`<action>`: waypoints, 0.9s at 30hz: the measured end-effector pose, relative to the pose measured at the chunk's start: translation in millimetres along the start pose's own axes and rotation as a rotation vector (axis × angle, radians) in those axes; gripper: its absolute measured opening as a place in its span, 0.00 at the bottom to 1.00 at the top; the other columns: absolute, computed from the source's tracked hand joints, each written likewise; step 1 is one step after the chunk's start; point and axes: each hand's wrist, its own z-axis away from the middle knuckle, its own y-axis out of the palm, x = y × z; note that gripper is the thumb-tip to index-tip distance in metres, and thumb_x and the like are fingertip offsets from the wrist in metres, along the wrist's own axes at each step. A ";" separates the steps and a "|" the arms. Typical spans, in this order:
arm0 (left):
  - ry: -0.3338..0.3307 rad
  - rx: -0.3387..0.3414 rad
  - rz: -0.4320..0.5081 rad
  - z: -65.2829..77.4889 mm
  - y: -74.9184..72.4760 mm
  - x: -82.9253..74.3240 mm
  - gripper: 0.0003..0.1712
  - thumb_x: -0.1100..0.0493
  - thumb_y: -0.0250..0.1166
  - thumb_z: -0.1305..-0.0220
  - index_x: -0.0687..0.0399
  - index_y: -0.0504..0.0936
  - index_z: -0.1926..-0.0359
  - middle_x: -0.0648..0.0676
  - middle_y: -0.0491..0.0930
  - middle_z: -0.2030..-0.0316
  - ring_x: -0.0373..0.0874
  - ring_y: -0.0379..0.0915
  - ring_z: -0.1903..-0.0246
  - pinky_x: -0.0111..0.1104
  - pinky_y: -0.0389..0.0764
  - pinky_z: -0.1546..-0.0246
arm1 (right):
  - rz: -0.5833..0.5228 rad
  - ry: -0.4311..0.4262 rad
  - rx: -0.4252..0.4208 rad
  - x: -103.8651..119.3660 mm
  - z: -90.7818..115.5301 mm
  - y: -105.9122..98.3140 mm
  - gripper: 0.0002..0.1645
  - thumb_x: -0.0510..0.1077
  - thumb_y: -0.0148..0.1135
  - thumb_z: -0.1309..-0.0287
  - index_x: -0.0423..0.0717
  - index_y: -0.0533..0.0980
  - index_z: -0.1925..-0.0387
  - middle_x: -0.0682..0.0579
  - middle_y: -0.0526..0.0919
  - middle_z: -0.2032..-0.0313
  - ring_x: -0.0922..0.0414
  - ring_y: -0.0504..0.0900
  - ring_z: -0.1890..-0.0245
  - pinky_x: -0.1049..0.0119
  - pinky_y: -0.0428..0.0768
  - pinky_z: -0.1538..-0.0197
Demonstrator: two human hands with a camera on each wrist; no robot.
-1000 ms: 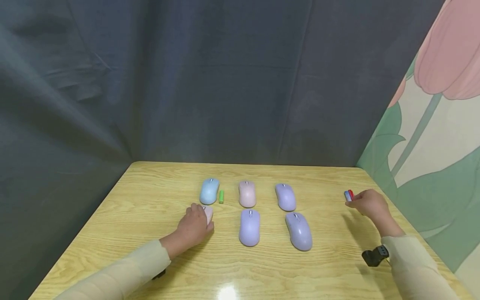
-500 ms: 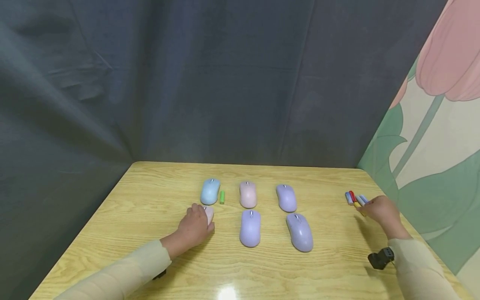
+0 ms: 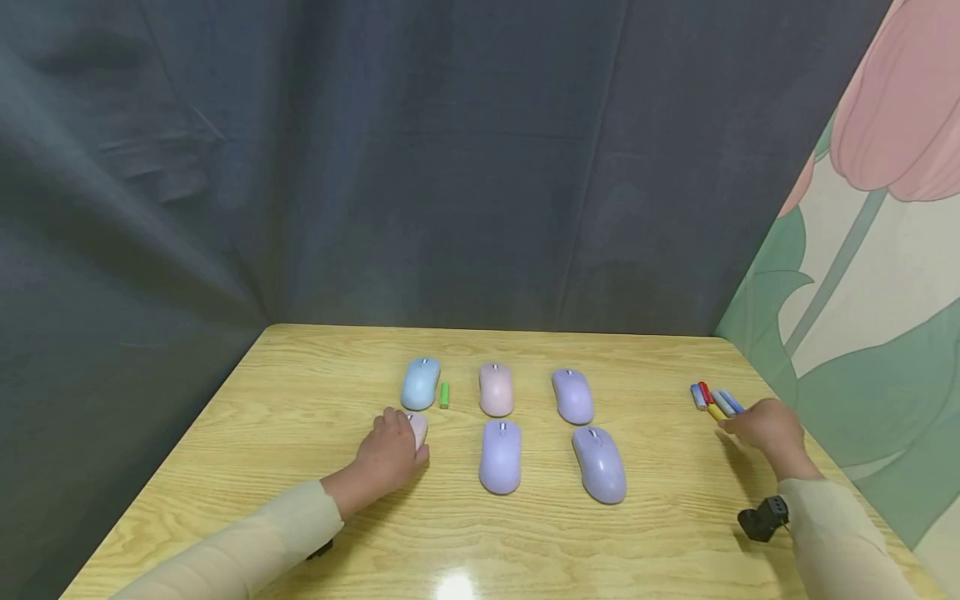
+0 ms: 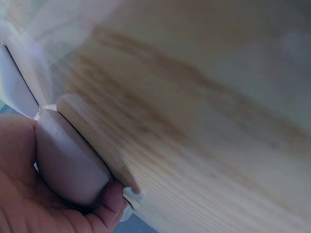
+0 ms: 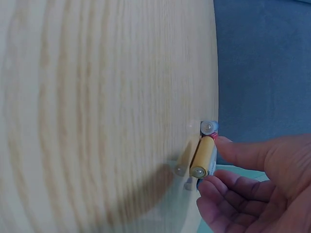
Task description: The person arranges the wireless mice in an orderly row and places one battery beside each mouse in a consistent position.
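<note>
A pale pink computer mouse (image 3: pixel 417 427) lies under my left hand (image 3: pixel 386 454), which grips it. In the left wrist view, fingers curl round the side of that mouse (image 4: pixel 68 158). At the right, my right hand (image 3: pixel 768 429) is beside a small group of batteries, its thumb and fingers apart. Closest to the fingertips is a yellow battery (image 3: pixel 717 412), whose end faces the right wrist camera. Beyond it are a red battery (image 3: pixel 706 392), a blue one (image 3: pixel 698 397) and light-blue ones (image 3: pixel 723 402). The hand partly covers the group.
A green battery (image 3: pixel 445 395) lies beside a light-blue mouse (image 3: pixel 421 383). Another pink mouse (image 3: pixel 496 389) and several purple mice, one of them a lilac mouse (image 3: pixel 500 457), stand in two rows. A dark curtain (image 3: pixel 480 167) hangs behind the wooden table (image 3: pixel 300 367).
My right hand has moved right and toward me, revealing more of the batteries; the yellow battery now lies free of its fingertips. My left hand has stayed on the pink mouse.
</note>
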 end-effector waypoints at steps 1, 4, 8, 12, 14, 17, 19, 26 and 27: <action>-0.001 0.002 -0.003 0.0 0.1 0.1 0.30 0.53 0.63 0.39 0.82 0.67 0.59 0.62 0.63 0.70 0.50 0.64 0.72 0.36 0.76 0.81 | -0.001 0.006 -0.002 -0.7 -0.6 0.8 0.20 0.49 0.67 0.48 0.38 0.75 0.84 0.49 0.70 0.80 0.50 0.68 0.76 0.61 0.65 0.75; -0.001 -0.003 -0.012 0.2 -0.2 -0.2 0.30 0.53 0.64 0.39 0.82 0.68 0.59 0.62 0.63 0.70 0.50 0.64 0.72 0.36 0.76 0.81 | -0.001 0.020 -0.006 -1.9 -1.5 2.6 0.21 0.49 0.67 0.48 0.38 0.74 0.83 0.47 0.70 0.79 0.50 0.68 0.76 0.61 0.65 0.74; -0.001 -0.010 -0.019 0.0 0.0 -0.3 0.29 0.53 0.63 0.39 0.82 0.68 0.59 0.62 0.63 0.70 0.49 0.64 0.73 0.36 0.75 0.82 | 0.009 0.023 -0.007 -2.8 -1.8 4.5 0.21 0.49 0.67 0.48 0.38 0.73 0.83 0.46 0.71 0.79 0.50 0.69 0.76 0.61 0.66 0.74; -0.002 -0.007 -0.014 -0.5 0.1 0.0 0.29 0.53 0.63 0.39 0.83 0.68 0.59 0.62 0.63 0.70 0.50 0.64 0.72 0.36 0.75 0.82 | 0.018 0.025 -0.020 -3.1 -2.7 6.4 0.21 0.49 0.68 0.50 0.38 0.71 0.84 0.46 0.70 0.79 0.50 0.69 0.76 0.62 0.66 0.74; -0.001 -0.005 -0.013 -0.8 0.2 0.0 0.29 0.53 0.63 0.39 0.83 0.68 0.59 0.62 0.63 0.70 0.50 0.64 0.72 0.36 0.76 0.82 | 0.021 0.025 -0.027 -3.2 -3.3 6.9 0.21 0.49 0.68 0.51 0.38 0.71 0.84 0.46 0.71 0.79 0.49 0.69 0.76 0.62 0.66 0.74; 0.002 -0.004 -0.011 -1.6 1.1 0.6 0.29 0.53 0.63 0.39 0.83 0.68 0.59 0.62 0.63 0.70 0.49 0.64 0.73 0.35 0.75 0.82 | 0.019 0.029 -0.031 -3.5 -4.3 7.7 0.21 0.49 0.69 0.52 0.38 0.72 0.84 0.46 0.71 0.80 0.49 0.70 0.76 0.61 0.66 0.74; 0.003 0.001 -0.017 -1.9 1.8 1.1 0.30 0.53 0.62 0.39 0.83 0.68 0.59 0.62 0.63 0.70 0.49 0.64 0.73 0.35 0.75 0.82 | 0.016 0.032 -0.033 -3.4 -4.8 7.8 0.21 0.48 0.69 0.51 0.38 0.72 0.84 0.46 0.72 0.80 0.49 0.70 0.76 0.61 0.66 0.74; -0.005 0.014 -0.011 -2.4 2.3 1.4 0.30 0.52 0.62 0.39 0.82 0.68 0.58 0.62 0.63 0.70 0.50 0.64 0.72 0.36 0.76 0.80 | 0.002 0.050 -0.044 -3.7 -6.0 8.6 0.21 0.47 0.67 0.50 0.37 0.71 0.84 0.44 0.70 0.79 0.48 0.69 0.75 0.60 0.66 0.73; -0.007 0.015 -0.009 -2.5 2.5 1.4 0.30 0.52 0.62 0.39 0.82 0.68 0.58 0.62 0.63 0.70 0.50 0.64 0.72 0.36 0.76 0.80 | -0.002 0.054 -0.046 -3.7 -6.1 9.1 0.20 0.47 0.67 0.50 0.37 0.71 0.84 0.44 0.70 0.79 0.48 0.69 0.75 0.60 0.66 0.73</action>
